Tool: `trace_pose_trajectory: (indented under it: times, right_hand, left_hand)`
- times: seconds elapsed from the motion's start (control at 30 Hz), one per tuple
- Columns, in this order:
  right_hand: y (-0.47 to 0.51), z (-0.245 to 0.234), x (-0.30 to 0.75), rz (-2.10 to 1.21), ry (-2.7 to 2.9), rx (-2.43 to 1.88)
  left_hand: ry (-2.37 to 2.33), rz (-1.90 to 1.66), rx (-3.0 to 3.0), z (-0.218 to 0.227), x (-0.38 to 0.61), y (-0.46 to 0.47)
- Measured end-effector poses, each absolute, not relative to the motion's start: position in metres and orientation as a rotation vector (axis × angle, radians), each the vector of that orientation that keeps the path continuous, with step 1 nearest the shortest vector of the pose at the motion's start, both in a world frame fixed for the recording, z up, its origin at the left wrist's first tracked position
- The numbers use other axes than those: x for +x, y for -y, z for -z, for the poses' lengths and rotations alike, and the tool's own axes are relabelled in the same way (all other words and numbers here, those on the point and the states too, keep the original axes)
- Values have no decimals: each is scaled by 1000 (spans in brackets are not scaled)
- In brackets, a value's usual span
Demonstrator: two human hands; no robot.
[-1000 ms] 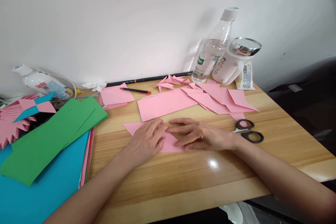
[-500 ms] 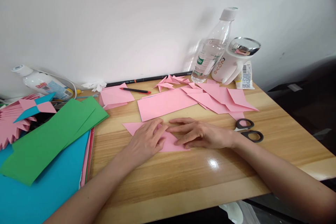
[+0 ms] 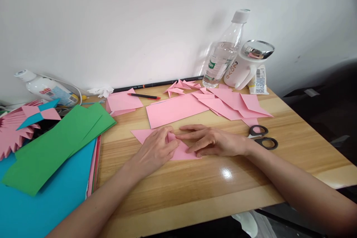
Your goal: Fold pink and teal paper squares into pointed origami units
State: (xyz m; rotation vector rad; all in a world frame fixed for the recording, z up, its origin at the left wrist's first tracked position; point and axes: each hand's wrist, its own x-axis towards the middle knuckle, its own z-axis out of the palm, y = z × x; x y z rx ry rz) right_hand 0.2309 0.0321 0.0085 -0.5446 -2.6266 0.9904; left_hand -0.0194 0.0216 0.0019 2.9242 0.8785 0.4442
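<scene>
Bright, soft daylight; glare patch on table (image 3: 225,173) near front edge; wide-angle bending at frame edges; focus sharp.

The left hand (image 3: 156,150) and right hand (image 3: 212,142) cover most of the pink sheet (image 3: 182,151); whether the left fingers pinch it cannot be told. The scissors (image 3: 262,137) have their blades hidden behind the right wrist. The blue paper (image 3: 41,208) runs off the left and bottom edges. The print on the pack (image 3: 260,80) is too small to read.

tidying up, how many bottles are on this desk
2: a clear bottle stands at the back right beside the mug, and a white bottle lies at the back left by the wall. Paper piles could hide more.
</scene>
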Motion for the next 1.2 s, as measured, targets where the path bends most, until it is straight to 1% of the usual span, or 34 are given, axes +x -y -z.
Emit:
trace_pose_trajectory:
  times: [0.17, 0.3, 0.5, 0.67, 0.8, 0.93, 1.2]
  right_hand:
    - [-21, -16, 231, -825, 2672, -593]
    - [4, -20, 239, -689, 2678, -717]
    - [48, -5, 253, -458, 2634, -808]
    - [65, 4, 251, -304, 2578, -973]
    - [66, 0, 244, -286, 2568, -1059]
    - [62, 0, 243, -321, 2536, -1024]
    - [61, 7, 248, -394, 2465, -1014]
  left_hand:
    - [-854, -402, 2838, -8, -19, -21]
    - [-865, -352, 2815, -11, -17, -21]
    - [-846, -332, 2857, -7, -18, -21]
    - [-811, -331, 2881, -7, -18, -20]
    - [-785, -297, 2926, -7, -18, -18]
    - [-755, -268, 2904, -7, -17, -17]
    - [-669, -88, 3020, -9, -16, -17]
